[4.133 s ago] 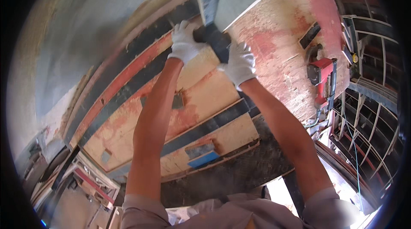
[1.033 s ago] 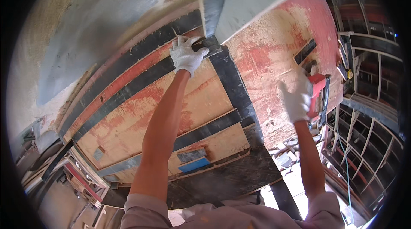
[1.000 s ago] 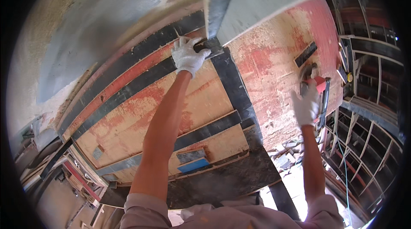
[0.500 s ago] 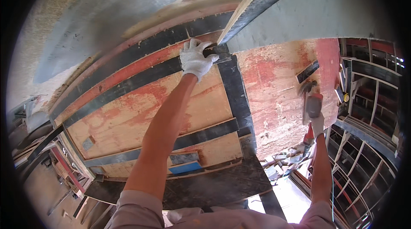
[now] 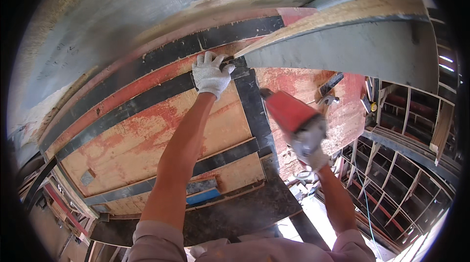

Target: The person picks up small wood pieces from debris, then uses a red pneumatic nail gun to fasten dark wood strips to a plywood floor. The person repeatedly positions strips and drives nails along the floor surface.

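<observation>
My left hand (image 5: 211, 75), in a white work glove, is closed on a small dark wood block (image 5: 238, 68) at the corner where two black strips meet. Right above it is the pointed left end of a long grey-faced board (image 5: 342, 49), which stretches away to the right. My right hand (image 5: 309, 139), also gloved and blurred by motion, grips a red nail gun (image 5: 293, 111). The tool is held over the red-stained plywood panel (image 5: 342, 115), its dark nose pointing up and left toward the black upright strip (image 5: 253, 105). The fingers on its handle are partly hidden.
A hammer (image 5: 328, 100) and a black-faced wood offcut (image 5: 331, 84) lie on the right panel. By its right edge is a yellow tape measure (image 5: 373, 107). A blue offcut (image 5: 203, 196) sits on the lower ledge. Timber framing (image 5: 396, 179) and a thin hose (image 5: 364, 198) stand at right.
My right hand has brought the nail gun up and left from the panel's right side, near the hammer. My left hand stays at the block. The view has turned to the right.
</observation>
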### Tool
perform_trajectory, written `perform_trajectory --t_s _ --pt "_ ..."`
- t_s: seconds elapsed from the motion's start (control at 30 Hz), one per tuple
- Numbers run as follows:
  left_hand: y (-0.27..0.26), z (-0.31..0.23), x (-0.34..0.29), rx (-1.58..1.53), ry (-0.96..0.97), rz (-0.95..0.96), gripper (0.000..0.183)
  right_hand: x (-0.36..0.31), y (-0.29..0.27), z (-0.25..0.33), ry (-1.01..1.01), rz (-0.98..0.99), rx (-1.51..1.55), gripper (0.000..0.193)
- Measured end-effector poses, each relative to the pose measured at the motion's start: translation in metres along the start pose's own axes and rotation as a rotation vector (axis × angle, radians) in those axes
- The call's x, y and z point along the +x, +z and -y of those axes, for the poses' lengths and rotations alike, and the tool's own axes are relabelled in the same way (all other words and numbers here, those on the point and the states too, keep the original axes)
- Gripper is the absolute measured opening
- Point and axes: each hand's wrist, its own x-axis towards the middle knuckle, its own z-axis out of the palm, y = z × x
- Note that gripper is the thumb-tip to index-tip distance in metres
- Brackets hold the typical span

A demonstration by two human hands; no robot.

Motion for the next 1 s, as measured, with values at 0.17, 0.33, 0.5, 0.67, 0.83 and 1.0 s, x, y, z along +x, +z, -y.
perform_trajectory --t_s 0.17,0.33,0.5,0.67,0.83,1.0 --pt "0.007 0.007 -0.001 0.015 -0.02 0.006 0.031 0.083 0.073 0.018 -0.409 -0.015 -0.252 0.057" --pt "0.004 0.006 0.001 0.014 -0.018 0.003 0.029 0.108 0.095 0.054 -0.524 -0.136 -0.568 0.046" --pt "0.004 0.006 0.002 -0.001 -0.015 0.0 0.028 0.114 0.091 0.041 -0.471 -0.095 -0.644 0.049" --pt "0.007 0.011 0.002 -0.007 -0.016 -0.009 0.03 0.107 0.09 0.054 -0.414 -0.038 -0.64 0.046" --pt "0.008 0.006 0.0 -0.012 -0.014 0.022 0.031 0.107 0.081 0.032 -0.325 0.001 -0.519 0.042" --pt "0.007 0.013 0.003 -0.013 -0.007 0.031 0.036 0.109 0.087 0.053 -0.389 -0.023 -0.767 0.051"
